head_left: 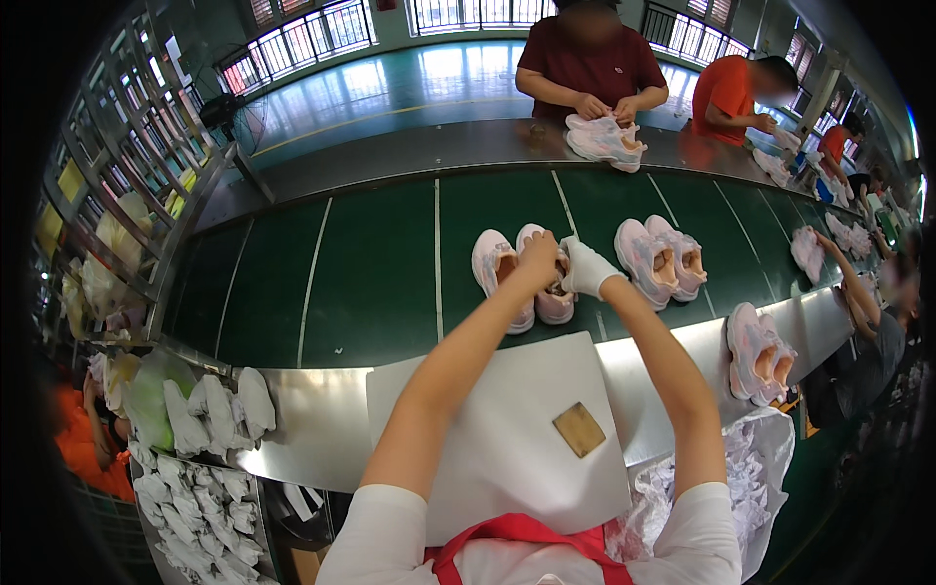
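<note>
A pair of pale pink sneakers stands on the green conveyor belt in front of me, toes pointing away. Both hands are at the right sneaker (556,308) of this pair. My bare left hand (537,261) has its fingers curled over the upper near the opening. My right hand (588,269), in a white glove, grips the same sneaker's right side; its fingertips are partly hidden. Something dark shows inside the opening, too small to make out. Just left stands the other sneaker (494,255), close beside the left hand and not held.
Another sneaker pair (647,255) sits right on the belt (380,263), and one more (755,361) on the metal ledge. A white board (478,429) bears a brown pad (579,430). A bag of crumpled paper (751,468) lies lower right. Co-workers (593,68) handle shoes across the belt.
</note>
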A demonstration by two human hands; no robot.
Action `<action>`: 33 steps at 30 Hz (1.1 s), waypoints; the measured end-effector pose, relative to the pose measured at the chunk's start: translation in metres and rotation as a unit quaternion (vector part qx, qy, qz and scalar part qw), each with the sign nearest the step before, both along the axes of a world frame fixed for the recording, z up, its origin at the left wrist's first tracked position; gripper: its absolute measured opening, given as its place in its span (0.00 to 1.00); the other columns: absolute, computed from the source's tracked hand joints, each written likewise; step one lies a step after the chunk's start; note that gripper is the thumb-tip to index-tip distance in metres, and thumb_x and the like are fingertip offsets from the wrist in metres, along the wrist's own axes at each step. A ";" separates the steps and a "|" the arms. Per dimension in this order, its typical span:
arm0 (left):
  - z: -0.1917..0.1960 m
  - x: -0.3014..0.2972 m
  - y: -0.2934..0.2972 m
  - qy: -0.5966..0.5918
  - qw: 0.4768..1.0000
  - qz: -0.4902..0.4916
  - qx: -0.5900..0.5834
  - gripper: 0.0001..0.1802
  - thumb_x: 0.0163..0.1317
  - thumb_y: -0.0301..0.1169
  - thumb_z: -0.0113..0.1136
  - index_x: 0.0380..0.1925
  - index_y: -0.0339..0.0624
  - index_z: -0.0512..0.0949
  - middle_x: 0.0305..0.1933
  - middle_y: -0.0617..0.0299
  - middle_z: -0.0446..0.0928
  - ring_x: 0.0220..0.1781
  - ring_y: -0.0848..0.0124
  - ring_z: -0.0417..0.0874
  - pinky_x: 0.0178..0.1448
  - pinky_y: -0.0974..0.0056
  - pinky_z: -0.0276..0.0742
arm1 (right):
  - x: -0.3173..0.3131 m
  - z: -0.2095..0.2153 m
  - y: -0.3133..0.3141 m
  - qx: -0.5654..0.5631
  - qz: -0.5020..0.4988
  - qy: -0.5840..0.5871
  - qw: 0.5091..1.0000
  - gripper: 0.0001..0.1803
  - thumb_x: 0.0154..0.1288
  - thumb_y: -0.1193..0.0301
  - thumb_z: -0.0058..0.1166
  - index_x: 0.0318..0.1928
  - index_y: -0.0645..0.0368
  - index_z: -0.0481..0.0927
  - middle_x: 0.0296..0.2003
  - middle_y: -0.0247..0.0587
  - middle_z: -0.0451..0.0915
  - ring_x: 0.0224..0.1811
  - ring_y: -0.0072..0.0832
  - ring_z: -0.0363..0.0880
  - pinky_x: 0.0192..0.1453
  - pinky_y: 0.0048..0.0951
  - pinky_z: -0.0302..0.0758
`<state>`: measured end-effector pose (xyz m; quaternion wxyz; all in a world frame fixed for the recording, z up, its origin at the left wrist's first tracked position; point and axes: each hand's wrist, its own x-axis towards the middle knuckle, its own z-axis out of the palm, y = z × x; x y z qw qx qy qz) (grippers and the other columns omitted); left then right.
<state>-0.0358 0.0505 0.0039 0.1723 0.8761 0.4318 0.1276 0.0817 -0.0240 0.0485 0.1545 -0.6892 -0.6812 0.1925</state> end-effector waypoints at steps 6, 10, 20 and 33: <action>-0.022 0.015 0.003 -0.128 0.982 0.105 0.086 0.15 0.46 0.18 0.59 0.37 0.37 0.72 0.42 0.48 0.76 0.48 0.52 0.77 0.49 0.55 0.76 | -0.013 -0.021 0.027 0.007 -0.094 -0.085 0.992 0.22 0.50 0.67 0.59 0.45 0.58 0.69 0.41 0.54 0.79 0.46 0.51 0.78 0.49 0.41 0.75; -0.014 0.009 0.000 -0.122 0.985 0.082 0.093 0.12 0.52 0.25 0.56 0.37 0.35 0.72 0.42 0.48 0.76 0.46 0.50 0.77 0.48 0.53 0.76 | -0.025 -0.001 0.015 -0.007 -0.139 -0.102 0.985 0.21 0.49 0.67 0.62 0.42 0.58 0.69 0.36 0.57 0.80 0.44 0.52 0.79 0.46 0.44 0.75; -0.018 -0.059 -0.109 0.050 0.970 0.153 0.185 0.18 0.60 0.28 0.48 0.49 0.33 0.74 0.55 0.42 0.71 0.61 0.49 0.69 0.51 0.45 0.75 | -0.007 -0.053 0.033 0.015 -0.086 -0.118 0.989 0.14 0.52 0.65 0.56 0.39 0.54 0.82 0.40 0.52 0.81 0.43 0.48 0.79 0.47 0.42 0.77; 0.034 -0.224 -0.176 -0.017 0.986 0.069 0.153 0.31 0.61 0.45 0.54 0.61 0.42 0.64 0.58 0.47 0.67 0.64 0.52 0.63 0.68 0.36 0.46 | -0.155 0.044 -0.085 0.145 0.135 0.030 0.980 0.40 0.53 0.58 0.59 0.63 0.62 0.61 0.56 0.58 0.68 0.57 0.50 0.69 0.62 0.36 0.66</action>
